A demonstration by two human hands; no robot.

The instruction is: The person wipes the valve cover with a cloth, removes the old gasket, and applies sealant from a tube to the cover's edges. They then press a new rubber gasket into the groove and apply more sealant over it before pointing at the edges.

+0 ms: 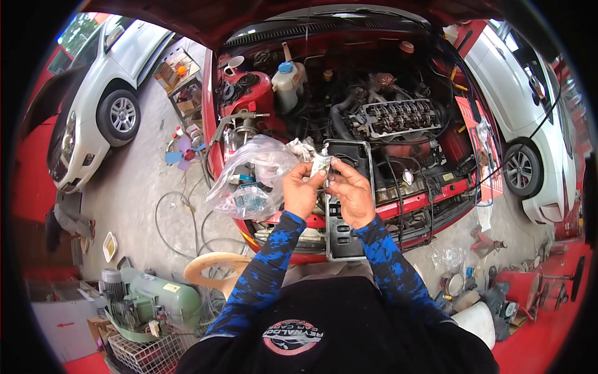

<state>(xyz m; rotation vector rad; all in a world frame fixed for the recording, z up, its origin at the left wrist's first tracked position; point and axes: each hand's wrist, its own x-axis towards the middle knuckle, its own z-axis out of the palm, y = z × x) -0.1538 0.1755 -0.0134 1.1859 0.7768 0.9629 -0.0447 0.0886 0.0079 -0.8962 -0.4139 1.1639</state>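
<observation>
My left hand [301, 192] pinches a small whitish tube [321, 163] with a narrow tip pointing away from me. The fingers of my right hand [351, 194] close on the tube's right side. Beneath both hands, a black valve cover [340, 234] with a pale rim lies across the front of the red car, its hollow side facing up. Left of my left hand is a clear plastic bag [254, 174] with blue-green packages in it. A crumpled whitish rag [301, 148] lies just beyond the hands.
The engine [402, 118] has its valve train exposed. A white reservoir with a blue cap [288, 84] and a spray gun [244, 121] are at the left of the bay. A green compressor [163, 296] and a stool [215, 268] stand behind left. Hoses [163, 218] cross the floor.
</observation>
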